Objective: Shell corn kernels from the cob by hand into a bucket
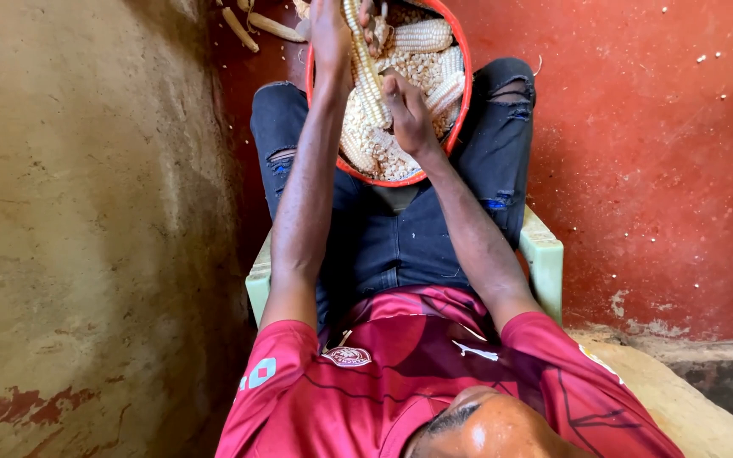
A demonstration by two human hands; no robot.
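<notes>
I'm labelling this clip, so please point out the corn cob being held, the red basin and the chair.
corn cob [368,76], head view, middle of its kernel rows.
red basin [466,80], head view, right rim.
chair [543,254], head view, pale green right armrest.

- A plain rural home, in a corner used for food work, seen from above.
- The floor [638,153] is red-painted cement, worn and chipped at the edge, with pale kernels scattered over it.
- The wall [86,212] is rough, earth-coloured plaster with patches of red paint.
- A pale green plastic chair [545,254] is the only seat in view.
- A red plastic basin [463,85] holds shelled maize and whole cobs; bare cobs [252,25] lie on the floor near it.
</notes>
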